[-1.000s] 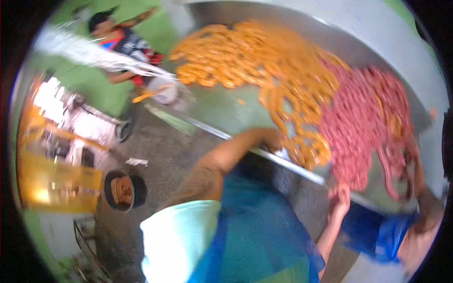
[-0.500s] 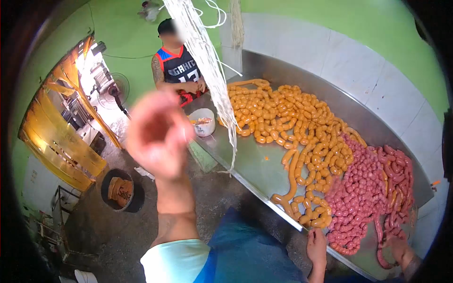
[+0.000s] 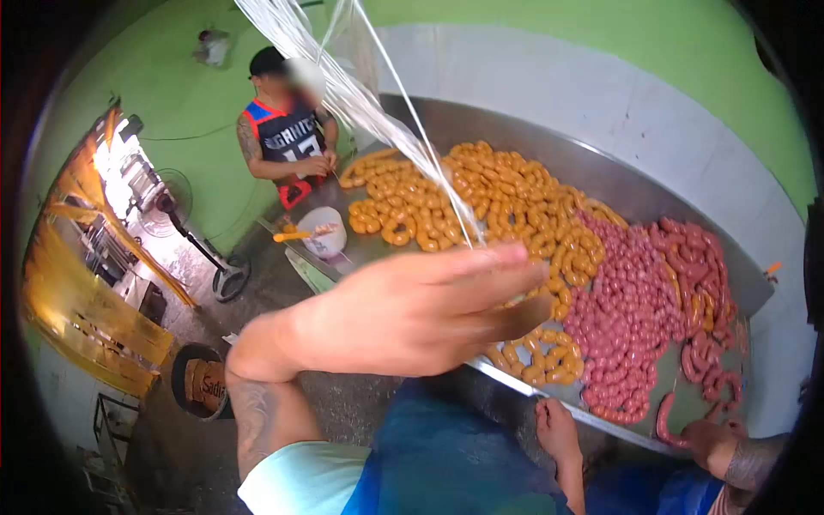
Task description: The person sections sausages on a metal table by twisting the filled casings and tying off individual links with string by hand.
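Note:
My left hand point(image 3: 412, 318), blurred, reaches across the middle of the view at the lower end of a hanging bundle of white string point(image 3: 378, 116). Its fingers point right, stretched out and a little apart; strands run down to their upper side. Whether they touch is unclear. At the front rim of the metal table point(image 3: 506, 379), my right hand point(image 3: 558, 427) has its fingers curled in; what they hold, if anything, is hidden. Beyond it lie linked orange sausages point(image 3: 541, 356) and, further right, pink linked sausages point(image 3: 631, 335).
Across the table stands a person point(image 3: 292, 137) in a dark jersey. At the far right, another person's hand point(image 3: 711, 442) is by a pink sausage. A white bucket point(image 3: 324, 233) stands at the table's left end. A black tub point(image 3: 193, 382) and a fan point(image 3: 167, 204) stand left.
My left hand has come from upright with curled fingers to stretched out rightward at the string. The view has shifted. My right hand stays by the rim; the other person's hand remains among pink sausages.

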### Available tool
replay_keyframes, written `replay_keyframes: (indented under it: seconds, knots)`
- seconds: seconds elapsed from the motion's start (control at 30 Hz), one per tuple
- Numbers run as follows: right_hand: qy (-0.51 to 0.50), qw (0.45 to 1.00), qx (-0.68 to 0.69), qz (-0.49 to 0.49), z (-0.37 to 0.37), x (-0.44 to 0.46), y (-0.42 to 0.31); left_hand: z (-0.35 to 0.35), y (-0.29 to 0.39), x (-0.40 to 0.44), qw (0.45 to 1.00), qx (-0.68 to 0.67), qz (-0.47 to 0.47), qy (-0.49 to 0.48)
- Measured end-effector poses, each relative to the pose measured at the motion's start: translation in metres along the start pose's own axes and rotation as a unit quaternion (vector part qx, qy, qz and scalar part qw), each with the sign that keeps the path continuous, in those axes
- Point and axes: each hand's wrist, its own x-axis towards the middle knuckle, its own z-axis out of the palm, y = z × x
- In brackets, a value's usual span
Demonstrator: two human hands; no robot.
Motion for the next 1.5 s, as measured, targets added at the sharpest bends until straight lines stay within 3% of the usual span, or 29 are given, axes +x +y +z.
replay_keyframes:
  seconds: [0.03,0.07,0.1,0.17,0.23,0.27,0.33,0.5,0.57,0.6,0.63,0.7,0.73,0.77,0.8,0.83,0.9,0.93,0.97,1.0,1.03,1.07,1.1,1.13,1.27,1.3,1.37,1.43,1.5]
  knots:
    - [-0.001,1.0,-0.02,-0.009,0.002,-0.001,0.003,0.014,0.011,0.004,0.987,-0.123,0.031,-0.093]
    - [-0.006,0.999,-0.04,-0.014,0.003,-0.003,0.007,0.031,0.022,0.0,0.934,-0.304,0.017,-0.187]
    - [-0.004,0.999,-0.047,-0.009,0.002,-0.003,0.002,0.047,0.039,-0.003,0.836,-0.476,0.011,-0.272]
    - [0.077,0.988,-0.057,-0.118,0.006,0.002,0.004,0.08,0.082,-0.007,0.765,-0.532,-0.217,-0.291]
    - [0.082,0.983,-0.07,-0.146,0.007,0.006,0.011,0.132,0.128,-0.023,0.637,-0.683,-0.332,-0.132]
    - [0.086,0.982,-0.072,-0.154,0.004,0.008,0.006,0.15,0.148,-0.026,0.628,-0.698,-0.318,-0.133]
    - [0.099,0.976,-0.065,-0.183,0.004,0.014,-0.002,0.175,0.183,-0.026,0.472,-0.71,-0.5,-0.152]
    - [0.169,0.969,-0.083,-0.162,-0.002,0.023,-0.013,0.179,0.25,-0.029,0.44,-0.773,-0.411,-0.201]
    - [0.163,0.97,-0.102,-0.148,-0.005,0.023,-0.009,0.176,0.259,-0.028,0.369,-0.774,-0.447,-0.253]
    - [0.169,0.967,-0.127,-0.141,-0.004,0.023,-0.006,0.191,0.272,-0.037,0.299,-0.787,-0.488,-0.231]
    - [0.174,0.964,-0.151,-0.136,-0.002,0.024,-0.002,0.2,0.275,-0.042,0.297,-0.789,-0.485,-0.232]
    - [0.192,0.964,-0.142,-0.113,0.015,0.026,0.016,0.215,0.28,-0.051,0.376,-0.705,-0.496,-0.34]
    - [0.201,0.973,-0.104,-0.042,0.02,0.027,0.022,0.226,0.29,-0.058,0.372,-0.71,-0.492,-0.34]
    - [0.208,0.976,-0.065,0.029,0.025,0.027,0.026,0.236,0.302,-0.064,0.212,-0.77,-0.523,-0.298]
    - [0.176,0.977,-0.121,-0.004,0.03,0.027,0.029,0.244,0.314,-0.071,0.042,-0.804,-0.537,-0.251]
    - [0.092,0.981,-0.168,-0.02,0.033,0.028,0.026,0.243,0.315,-0.07,0.035,-0.806,-0.532,-0.257]
    - [0.13,0.986,-0.093,0.049,0.037,0.028,0.003,0.242,0.304,-0.063,0.588,-0.708,-0.377,-0.102]
    - [0.131,0.985,-0.096,0.058,0.037,0.029,0.008,0.241,0.297,-0.061,0.583,-0.714,-0.373,-0.103]
    - [0.127,0.964,0.163,0.169,0.037,0.032,0.016,0.241,0.289,-0.061,0.626,-0.692,-0.342,-0.115]
    - [0.116,0.865,0.41,0.265,0.038,0.034,0.02,0.243,0.284,-0.063,0.665,-0.667,-0.31,-0.126]
    - [0.121,0.864,0.407,0.271,0.04,0.037,0.017,0.256,0.294,-0.073,0.661,-0.673,-0.306,-0.125]
    - [0.149,0.931,0.258,0.21,0.04,0.043,0.013,0.278,0.312,-0.085,0.539,-0.741,-0.349,-0.194]
    - [0.17,0.97,0.098,0.143,0.041,0.049,0.011,0.294,0.321,-0.089,0.405,-0.79,-0.381,-0.26]
    - [0.181,0.98,0.047,0.064,0.045,0.052,0.017,0.281,0.287,-0.07,0.287,-0.829,-0.365,-0.311]
    - [0.201,0.974,-0.06,0.091,0.048,0.074,-0.004,0.294,0.278,-0.07,0.199,-0.841,-0.405,-0.298]
    - [0.199,0.973,-0.062,0.094,0.051,0.08,-0.008,0.299,0.281,-0.073,0.195,-0.843,-0.403,-0.298]
    - [0.24,0.959,-0.116,0.096,0.058,0.094,-0.012,0.311,0.284,-0.078,0.268,-0.843,-0.401,-0.24]
    - [0.23,0.959,-0.134,0.096,0.065,0.104,-0.01,0.319,0.266,-0.082,0.435,-0.793,-0.312,-0.292]
    - [0.205,0.952,-0.138,0.178,0.068,0.112,-0.009,0.326,0.245,-0.085,0.463,-0.802,-0.271,-0.261]
